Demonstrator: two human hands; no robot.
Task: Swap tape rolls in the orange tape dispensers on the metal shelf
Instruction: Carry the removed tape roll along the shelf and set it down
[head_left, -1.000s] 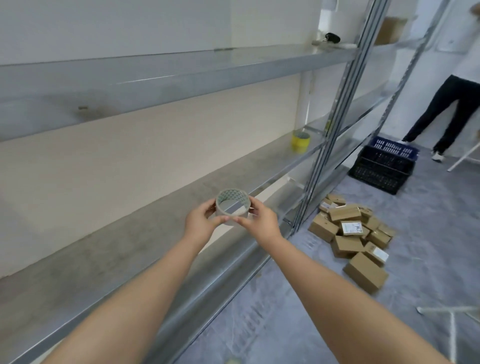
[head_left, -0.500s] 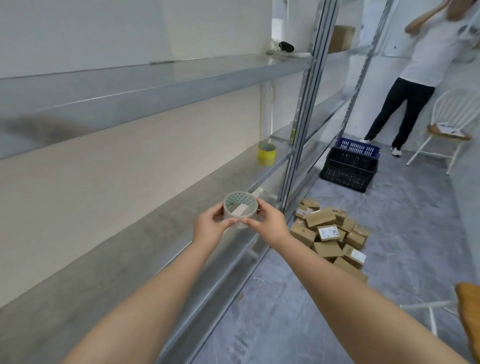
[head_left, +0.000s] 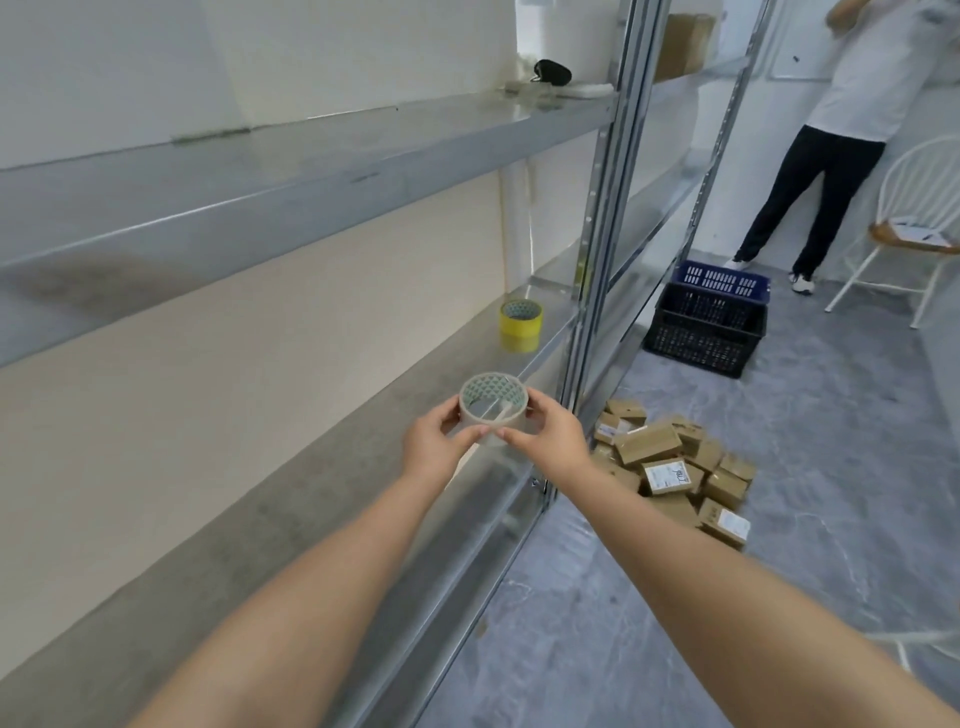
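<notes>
Both hands are out in front, sharing one clear roll (head_left: 493, 408) between them. The left hand (head_left: 436, 451) grips its left side, thumb on the near face and fingers curled round behind. The right hand (head_left: 545, 441) pinches the right side, thumb and forefinger meeting near the bottom edge. The roll is held in the air just above the front edge of the shelf (head_left: 291, 499), its open core tilted up so the green-patterned inner lining shows. Both bare forearms stretch back toward the near edge of the view.

Farther along the same shelf, near the upright (head_left: 597, 218), a yellow roll (head_left: 520, 326) stands on its flat side, well apart from the hands. On the upper shelf (head_left: 322, 156), at the far end, lies a small black thing (head_left: 553, 71) beside some pale clutter; what they are I cannot tell.

To the right, on the grey floor (head_left: 779, 519), a heap of small cardboard boxes (head_left: 675, 467) sits close to the shelf's foot. Beyond it a black crate (head_left: 704, 335) has a blue crate (head_left: 722, 280) just behind it. Farther still a person (head_left: 841, 145) in a white top and dark trousers stands by the wall, next to a white chair (head_left: 914, 228) with papers on its seat.
</notes>
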